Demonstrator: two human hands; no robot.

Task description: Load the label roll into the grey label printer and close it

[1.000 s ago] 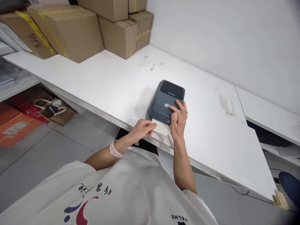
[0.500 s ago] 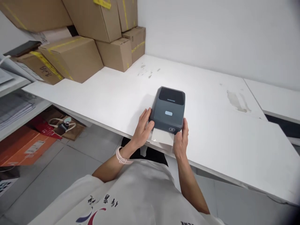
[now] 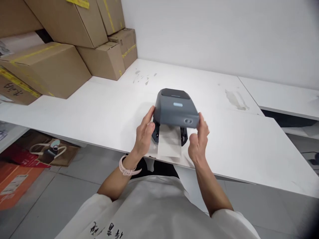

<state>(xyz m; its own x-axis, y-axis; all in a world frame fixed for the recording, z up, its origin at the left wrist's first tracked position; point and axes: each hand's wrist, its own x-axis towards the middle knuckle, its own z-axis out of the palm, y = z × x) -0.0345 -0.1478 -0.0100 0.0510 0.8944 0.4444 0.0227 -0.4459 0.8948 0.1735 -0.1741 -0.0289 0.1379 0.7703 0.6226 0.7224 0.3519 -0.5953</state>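
Note:
A dark grey label printer stands near the front edge of the table, its lid [image 3: 171, 109] tilted up at the front. Below the raised lid, parts of the black base [image 3: 183, 136] show, and a strip of white label paper [image 3: 169, 142] lies out over it toward the table edge. My left hand [image 3: 144, 134] holds the lid's left side with its fingertips, thumb apart from it. At the lid's front right corner, my right hand [image 3: 199, 141] has its fingers against the edge; its thumb points up, free of the lid. The printer's inside is mostly hidden.
Cardboard boxes [image 3: 99, 59] with yellow tape are stacked at the back left of the white table [image 3: 112, 116]. A white wall [image 3: 211, 33] rises behind. On the floor at left are an orange box [image 3: 17, 186] and a brown paper bag [image 3: 67, 154].
The printer's lid has swung up at its front, baring part of the base and more of the paper strip. Both hands have risen with the lid. My view has turned a little right.

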